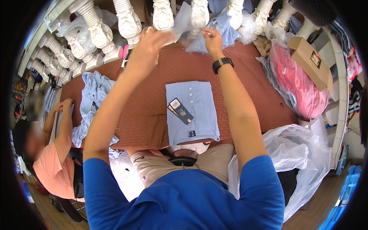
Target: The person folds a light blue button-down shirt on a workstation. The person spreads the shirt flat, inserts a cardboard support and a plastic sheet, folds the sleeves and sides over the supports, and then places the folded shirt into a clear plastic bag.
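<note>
A folded light blue shirt (205,111) lies on the brown cloth in front of me, its button placket facing up and dark hang tags (180,111) resting on it. Both my arms reach past it to the far side of the table. My left hand (155,42), smeared a little by motion, is closed on a clear plastic bag (182,22) that stands up beside its fingers. My right hand (213,40), with a dark watch on the wrist, is pinched beside the bag; what its fingertips hold is too small to make out. Light blue plastic-wrapped garments (226,32) lie just behind it.
White carved balusters (128,23) line the table's far edge. Crumpled light blue shirts (94,92) lie at left, near a seated person (57,165) handling cloth. At right are a bagged pink bundle (293,80), a cardboard box (312,63) and a large clear plastic sack (295,149).
</note>
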`<state>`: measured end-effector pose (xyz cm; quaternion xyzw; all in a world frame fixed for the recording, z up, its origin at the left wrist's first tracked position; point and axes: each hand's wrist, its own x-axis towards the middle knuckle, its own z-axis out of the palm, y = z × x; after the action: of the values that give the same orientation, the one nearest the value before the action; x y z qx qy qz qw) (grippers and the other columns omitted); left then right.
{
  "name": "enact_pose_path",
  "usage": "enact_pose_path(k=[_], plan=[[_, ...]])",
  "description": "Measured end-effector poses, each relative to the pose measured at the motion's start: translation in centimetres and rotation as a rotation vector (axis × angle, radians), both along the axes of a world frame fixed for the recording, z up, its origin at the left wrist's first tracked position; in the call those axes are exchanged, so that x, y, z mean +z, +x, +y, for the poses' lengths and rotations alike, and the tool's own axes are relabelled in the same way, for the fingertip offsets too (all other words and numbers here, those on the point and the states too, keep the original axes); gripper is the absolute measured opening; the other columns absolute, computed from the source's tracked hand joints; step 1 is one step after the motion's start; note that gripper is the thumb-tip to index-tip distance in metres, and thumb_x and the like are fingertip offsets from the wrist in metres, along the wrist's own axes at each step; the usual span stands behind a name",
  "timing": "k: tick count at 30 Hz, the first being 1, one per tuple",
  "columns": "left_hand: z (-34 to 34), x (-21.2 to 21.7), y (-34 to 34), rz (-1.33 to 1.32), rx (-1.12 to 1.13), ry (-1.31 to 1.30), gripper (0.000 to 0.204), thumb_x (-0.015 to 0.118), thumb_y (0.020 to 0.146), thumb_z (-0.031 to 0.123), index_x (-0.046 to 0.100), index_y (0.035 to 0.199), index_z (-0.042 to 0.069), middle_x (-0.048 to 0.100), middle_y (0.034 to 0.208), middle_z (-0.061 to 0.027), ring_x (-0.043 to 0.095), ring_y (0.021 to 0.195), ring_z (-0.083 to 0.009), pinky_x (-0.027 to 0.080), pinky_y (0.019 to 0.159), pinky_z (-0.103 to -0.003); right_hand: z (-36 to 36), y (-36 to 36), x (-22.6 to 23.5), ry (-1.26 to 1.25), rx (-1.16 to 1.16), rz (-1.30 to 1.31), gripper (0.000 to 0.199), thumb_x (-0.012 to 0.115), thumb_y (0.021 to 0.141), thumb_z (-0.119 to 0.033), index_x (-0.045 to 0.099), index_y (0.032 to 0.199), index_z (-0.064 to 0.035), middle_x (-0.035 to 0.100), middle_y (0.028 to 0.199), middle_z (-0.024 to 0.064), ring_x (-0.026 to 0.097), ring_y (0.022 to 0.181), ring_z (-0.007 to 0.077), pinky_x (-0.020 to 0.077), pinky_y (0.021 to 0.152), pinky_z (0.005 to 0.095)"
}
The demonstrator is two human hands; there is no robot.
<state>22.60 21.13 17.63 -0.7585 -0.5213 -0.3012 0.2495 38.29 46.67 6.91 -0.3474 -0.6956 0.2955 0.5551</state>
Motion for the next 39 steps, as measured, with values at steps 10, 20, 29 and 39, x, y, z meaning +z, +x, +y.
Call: enact_pose_path(k=[10,20,29,39], plan=[[1.7,-16.9,0.3,-0.132,-0.097,-0.400,0.055,0.052,0.077,-0.016,0.061,0.128,0.004,0.062,0.128,-0.0120,0.060,0.112,-0.0338,0.051,0.095,-0.042,-9.3,7.2,-11.5,-0.500,-0.100,-0.660,0.064,0.079,0.078,-0.046,0.068,0.109,0.0079,0.068,0.113,0.0299,0.065,0.111,0.0404,0.0510,0.094,0.0467],[4.4,-15.8,-0.9,-0.431,-0.156,-0.671,0.058,0.048,0.082,-0.019,0.055,0.135,0.003,0.061,0.123,-0.0187,0.064,0.104,-0.0367,0.053,0.089,-0.038,-14.4,9.1,-10.2,-0.895,0.404,-0.034,0.048,0.086,0.074,-0.014,0.066,0.115,0.0037,0.071,0.110,0.0159,0.070,0.094,0.0238,0.0559,0.084,0.0359],[4.0,-16.9,-1.1,-0.182,-0.082,-0.506,0.072,0.049,0.074,-0.021,0.051,0.140,0.006,0.055,0.137,-0.0153,0.059,0.119,-0.0350,0.054,0.093,-0.041,-15.8,10.7,-11.6,-0.776,0.534,0.250,0.052,0.079,0.080,-0.006,0.055,0.126,0.0001,0.068,0.115,0.0123,0.066,0.102,0.0212,0.0551,0.089,0.0346],[1.2,-16.8,4.6,-0.003,0.020,-0.508,0.073,0.060,0.074,-0.011,0.050,0.142,0.012,0.049,0.148,-0.0093,0.060,0.120,-0.0338,0.056,0.088,-0.044,-15.8,10.9,-12.4,-0.763,0.484,0.377,0.049,0.077,0.081,-0.003,0.055,0.125,-0.0006,0.066,0.117,0.0133,0.066,0.104,0.0224,0.0559,0.088,0.0359]])
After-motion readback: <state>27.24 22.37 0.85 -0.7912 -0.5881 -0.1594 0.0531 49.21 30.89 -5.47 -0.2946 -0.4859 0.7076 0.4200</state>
